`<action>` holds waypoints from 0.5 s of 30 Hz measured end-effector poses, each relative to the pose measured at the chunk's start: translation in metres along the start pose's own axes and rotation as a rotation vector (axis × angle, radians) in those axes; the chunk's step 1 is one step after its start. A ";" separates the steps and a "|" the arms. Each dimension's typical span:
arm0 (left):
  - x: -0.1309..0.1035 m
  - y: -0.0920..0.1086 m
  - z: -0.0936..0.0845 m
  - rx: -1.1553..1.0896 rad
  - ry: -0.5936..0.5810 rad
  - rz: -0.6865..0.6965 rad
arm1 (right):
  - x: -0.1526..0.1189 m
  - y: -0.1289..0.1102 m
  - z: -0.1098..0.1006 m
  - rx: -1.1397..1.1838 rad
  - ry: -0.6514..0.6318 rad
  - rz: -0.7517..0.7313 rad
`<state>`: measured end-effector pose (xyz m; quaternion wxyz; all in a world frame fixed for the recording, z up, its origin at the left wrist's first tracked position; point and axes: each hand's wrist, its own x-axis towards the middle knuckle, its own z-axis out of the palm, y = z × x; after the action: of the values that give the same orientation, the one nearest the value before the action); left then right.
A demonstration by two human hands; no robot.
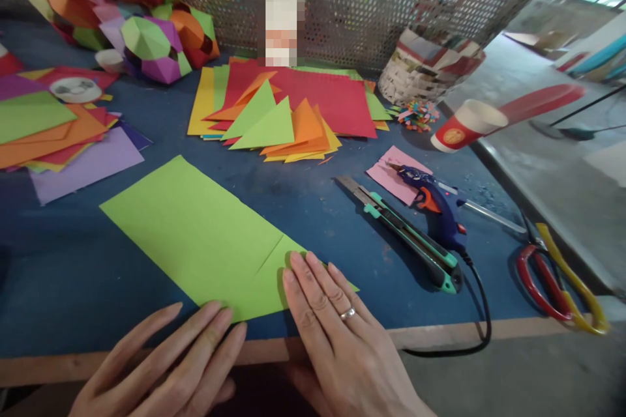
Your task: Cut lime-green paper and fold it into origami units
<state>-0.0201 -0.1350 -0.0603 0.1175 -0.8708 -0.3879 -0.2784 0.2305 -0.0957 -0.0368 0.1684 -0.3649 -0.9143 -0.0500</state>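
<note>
Right hand [337, 329] lies flat, fingers close together, on the pointed near-right end of some smooth green paper [195, 228] on the blue table [49, 267]; left hand [178, 361] is loosely spread, fingertips at its near edge. Paper's long axis runs far-left to near-right. Paper cup [472, 118] and woven basket [415, 75] sit back right, contents kinda unclear.

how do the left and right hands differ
The right hand lies on the green paper; the left hand is at the paper's near edge. The right hand wears a ring; none shows on the left hand. The right hand's fingers lie close together; the left hand's are more spread. Both are ungloved.
</note>
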 end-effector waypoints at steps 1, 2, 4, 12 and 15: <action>-0.001 0.000 0.000 -0.004 0.003 -0.012 | 0.000 0.000 0.000 -0.006 -0.003 -0.002; -0.001 0.001 0.000 -0.007 0.009 -0.020 | 0.000 0.000 0.000 -0.010 -0.004 -0.004; 0.001 0.003 0.001 -0.013 0.022 -0.017 | 0.000 -0.001 0.001 -0.015 -0.007 0.000; 0.006 0.007 0.007 0.028 0.051 -0.046 | 0.000 -0.009 0.006 -0.041 0.037 0.046; 0.004 0.005 0.007 0.037 0.046 -0.029 | 0.000 -0.009 0.005 -0.031 0.005 0.047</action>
<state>-0.0111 -0.1331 -0.0641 0.1384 -0.8560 -0.4028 -0.2930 0.2226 -0.1011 -0.0414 0.1661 -0.3889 -0.9041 -0.0611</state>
